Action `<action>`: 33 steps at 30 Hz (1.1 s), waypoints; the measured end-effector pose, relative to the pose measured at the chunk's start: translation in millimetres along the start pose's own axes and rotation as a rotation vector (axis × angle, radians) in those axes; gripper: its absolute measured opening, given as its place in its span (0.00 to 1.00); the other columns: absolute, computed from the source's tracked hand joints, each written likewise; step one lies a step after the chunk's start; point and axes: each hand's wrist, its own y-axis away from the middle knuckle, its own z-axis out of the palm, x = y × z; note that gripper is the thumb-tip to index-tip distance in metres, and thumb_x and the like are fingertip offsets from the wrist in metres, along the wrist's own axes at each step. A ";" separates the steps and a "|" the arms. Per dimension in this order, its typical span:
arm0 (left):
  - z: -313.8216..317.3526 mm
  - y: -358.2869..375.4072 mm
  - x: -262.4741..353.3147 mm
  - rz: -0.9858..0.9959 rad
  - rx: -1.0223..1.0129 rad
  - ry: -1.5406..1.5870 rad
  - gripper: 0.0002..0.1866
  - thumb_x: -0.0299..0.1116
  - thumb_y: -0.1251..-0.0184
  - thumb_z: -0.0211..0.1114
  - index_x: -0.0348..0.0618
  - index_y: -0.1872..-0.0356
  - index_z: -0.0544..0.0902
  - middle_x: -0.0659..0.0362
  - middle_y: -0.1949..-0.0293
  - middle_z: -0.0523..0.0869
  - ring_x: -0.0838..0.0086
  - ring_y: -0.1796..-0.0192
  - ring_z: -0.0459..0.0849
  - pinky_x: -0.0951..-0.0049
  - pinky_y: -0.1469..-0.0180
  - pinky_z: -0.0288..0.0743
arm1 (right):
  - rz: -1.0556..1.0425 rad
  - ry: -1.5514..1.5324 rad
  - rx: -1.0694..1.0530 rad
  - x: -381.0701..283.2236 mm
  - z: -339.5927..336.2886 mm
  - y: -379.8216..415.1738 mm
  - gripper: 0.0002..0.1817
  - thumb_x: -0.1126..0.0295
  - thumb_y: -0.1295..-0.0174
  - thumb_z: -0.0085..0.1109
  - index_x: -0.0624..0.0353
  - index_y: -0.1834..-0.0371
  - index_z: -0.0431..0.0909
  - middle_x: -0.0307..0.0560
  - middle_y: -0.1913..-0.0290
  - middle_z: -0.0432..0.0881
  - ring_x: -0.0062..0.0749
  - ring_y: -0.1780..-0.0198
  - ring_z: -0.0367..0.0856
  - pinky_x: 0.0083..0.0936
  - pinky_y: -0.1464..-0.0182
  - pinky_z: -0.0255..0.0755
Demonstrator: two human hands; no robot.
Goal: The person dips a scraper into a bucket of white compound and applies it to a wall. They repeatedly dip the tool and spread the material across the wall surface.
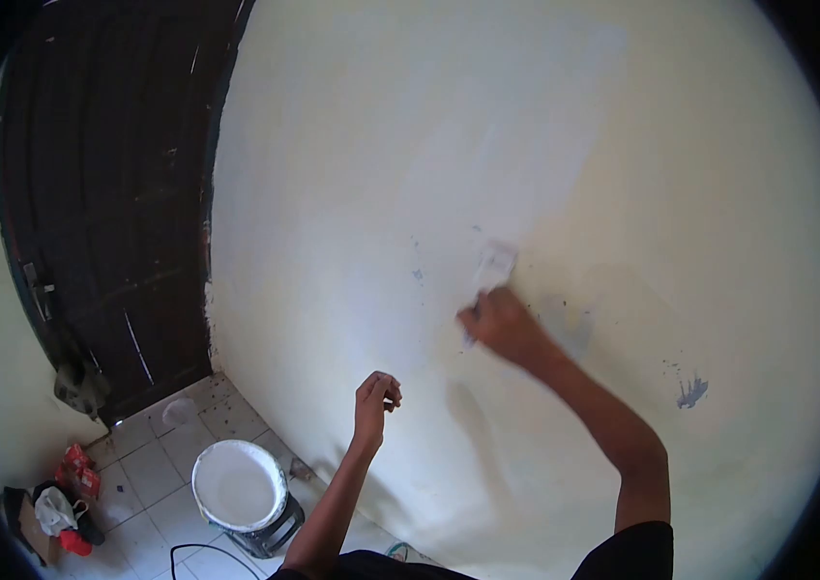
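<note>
My right hand [502, 319] grips a paintbrush [495, 266], its pale, wide head up against the wall [333, 193]. Motion blurs the bristles somewhat. Around the brush the wall carries fresh white paint over cream, with grey patches showing through, one dark grey mark [691, 391] lying farther right. Lower and to the left, my left hand [378, 394] hangs in front of the wall, fingers loosely curled and holding nothing visible. Below it to the left stands a bucket of white paint [279, 474], its rim smeared with paint.
The bucket rests on a dark stool [279, 532] on the tiled floor [154, 474]. A dark wooden door [110, 193] with a metal handle [40, 290] is at left. Bags and clutter [60, 507] lie at lower left, and a black cable [199, 547] loops near the stool.
</note>
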 end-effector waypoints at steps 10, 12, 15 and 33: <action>-5.5 -6.0 -7.8 -0.054 -0.032 0.028 0.12 0.34 0.29 0.50 0.45 0.72 0.77 0.64 0.80 0.78 0.82 0.76 0.75 0.79 0.72 0.63 | 0.422 -0.347 0.117 109.0 -108.4 -38.5 0.09 0.75 0.45 0.65 0.61 0.61 0.83 0.53 0.64 0.84 0.45 0.64 0.84 0.31 0.59 0.78; -4.9 -5.1 -4.7 -0.063 -0.047 0.039 0.12 0.34 0.29 0.50 0.46 0.72 0.77 0.64 0.80 0.78 0.82 0.76 0.75 0.79 0.72 0.63 | 0.372 -0.217 0.185 156.4 -147.5 -66.6 0.08 0.77 0.46 0.65 0.62 0.62 0.83 0.51 0.64 0.84 0.45 0.64 0.84 0.30 0.58 0.78; -2.7 -3.7 3.8 -0.073 -0.060 0.021 0.12 0.34 0.29 0.50 0.46 0.73 0.76 0.64 0.80 0.78 0.82 0.76 0.75 0.79 0.72 0.63 | 0.246 0.152 0.328 225.9 -205.5 -101.6 0.08 0.79 0.46 0.65 0.61 0.63 0.82 0.49 0.66 0.84 0.45 0.64 0.83 0.30 0.58 0.77; 4.1 9.6 21.0 0.006 -0.081 0.119 0.12 0.34 0.29 0.50 0.46 0.73 0.76 0.65 0.79 0.77 0.81 0.75 0.74 0.79 0.71 0.63 | 0.466 -0.554 -0.082 124.4 -221.3 -128.5 0.07 0.78 0.50 0.67 0.60 0.72 0.77 0.46 0.75 0.81 0.30 0.74 0.83 0.25 0.69 0.76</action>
